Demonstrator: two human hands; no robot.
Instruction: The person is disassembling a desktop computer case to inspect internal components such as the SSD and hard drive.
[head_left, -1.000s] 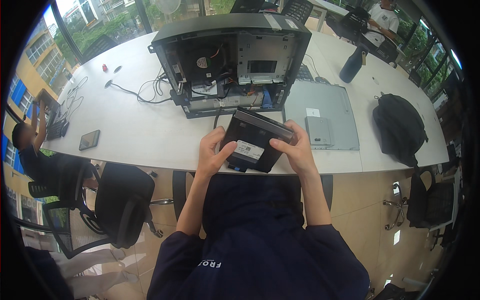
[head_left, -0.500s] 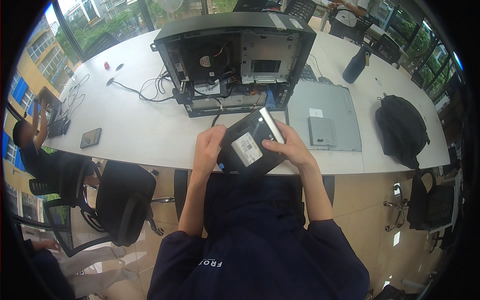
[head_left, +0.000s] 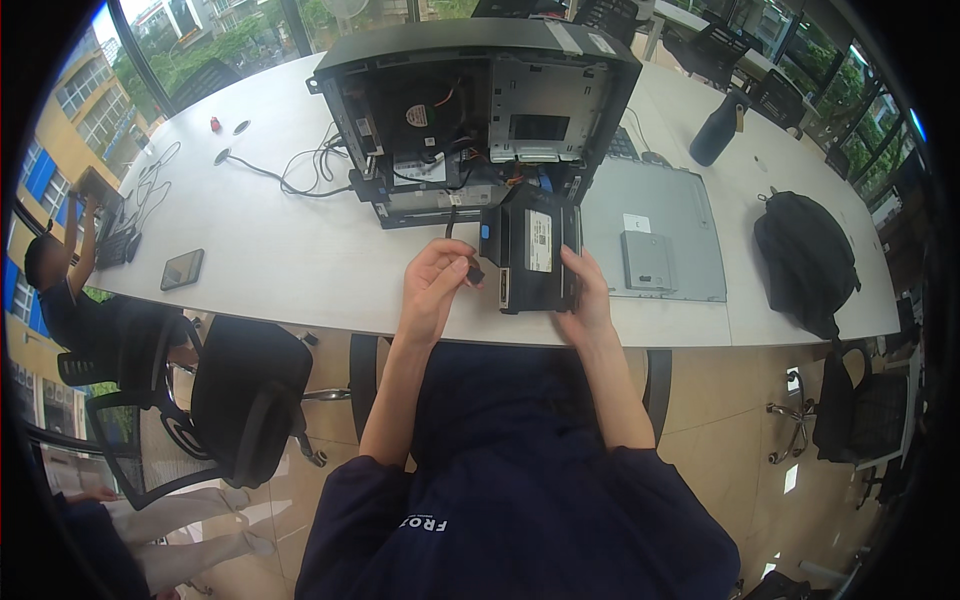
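My right hand (head_left: 588, 298) grips the right side of a black optical drive (head_left: 518, 265) with a white label, held upright in front of an open desktop computer case (head_left: 400, 205). A blue tab shows at the drive's upper left, and a connector socket at its lower left. My left hand (head_left: 437, 287) pinches a black cable connector (head_left: 475, 273) just left of the drive, apart from it. The cable runs up toward the case, where a fan (head_left: 416, 116), loose wires and a metal bracket (head_left: 540, 120) are visible.
Right of the case lies a grey side panel (head_left: 690, 250) with a flat grey metal box (head_left: 648, 262) on it. Beyond are a dark bottle (head_left: 718, 128) and a black backpack (head_left: 803, 255). To the left lie a phone (head_left: 183, 270) and cables (head_left: 285, 187). Another person (head_left: 58, 290) sits far left.
The drive has turned upright and shifted right, its socket end now toward me. My left hand has let go of the drive and taken hold of the cable connector.
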